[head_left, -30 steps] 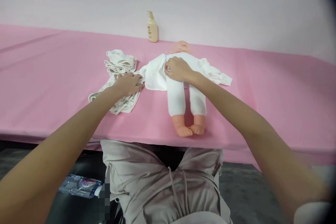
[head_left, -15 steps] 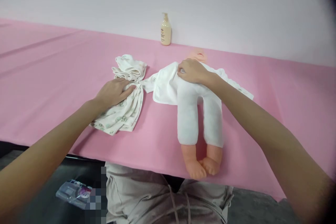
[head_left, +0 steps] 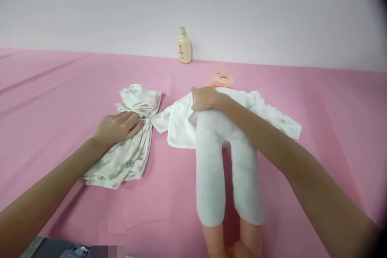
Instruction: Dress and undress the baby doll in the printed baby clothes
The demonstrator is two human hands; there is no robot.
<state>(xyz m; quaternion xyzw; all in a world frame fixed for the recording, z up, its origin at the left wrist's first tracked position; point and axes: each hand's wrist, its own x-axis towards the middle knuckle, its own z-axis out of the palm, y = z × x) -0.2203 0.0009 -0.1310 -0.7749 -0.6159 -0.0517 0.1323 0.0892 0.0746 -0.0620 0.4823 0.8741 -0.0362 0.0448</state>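
A baby doll (head_left: 211, 169) lies on its back with its feet toward me. Its body is white cloth, and a white baby shirt (head_left: 182, 123) is spread under and beside it. My right hand (head_left: 205, 98) rests over the doll's chest, its fingers curled on the shirt's edge at the doll's left-hand side as I see it. On the left, a bunched white cloth with a green print (head_left: 130, 161) lies on the table. Curled fingers of my left hand (head_left: 117, 129) grip the middle of this cloth, touching the end of the shirt sleeve (head_left: 161, 120).
A pale yellow pump bottle (head_left: 185, 48) stands at the back against the white wall (head_left: 90, 8). Pink sheeting (head_left: 169, 193) covers the table, whose front edge shows at lower left. The shirt's other sleeve (head_left: 281, 120) stretches out to the right.
The view has tilted up and come closer, so the doll's feet leave the frame and more of its face shows. My left fingers are curled tighter into the cloth; my right fingers remain at the shirt.
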